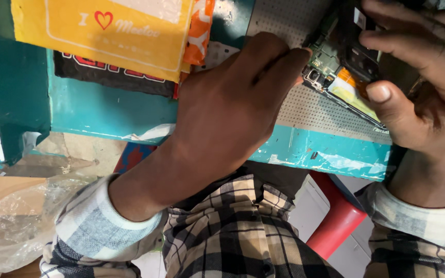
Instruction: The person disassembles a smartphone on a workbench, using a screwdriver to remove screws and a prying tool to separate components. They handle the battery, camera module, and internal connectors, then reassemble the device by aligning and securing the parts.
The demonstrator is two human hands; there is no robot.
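Note:
An opened phone (342, 72) with its green circuit board and orange-yellow inner parts exposed lies on a grey perforated mat (305, 110). My right hand (418, 87) grips the phone from the right, thumb pressed on its lower edge and fingers over its top. My left hand (233, 103) rests on the mat with its fingertips pinched together at the phone's left corner, by the camera part. Whether something small sits between those fingers is hidden.
The teal table (104, 110) has a chipped front edge. A yellow mailer (109, 31), an orange packet (200, 31) and a black packet (109, 74) lie at the back left. A red stool (338, 221) and crumpled clear plastic (16, 221) are below.

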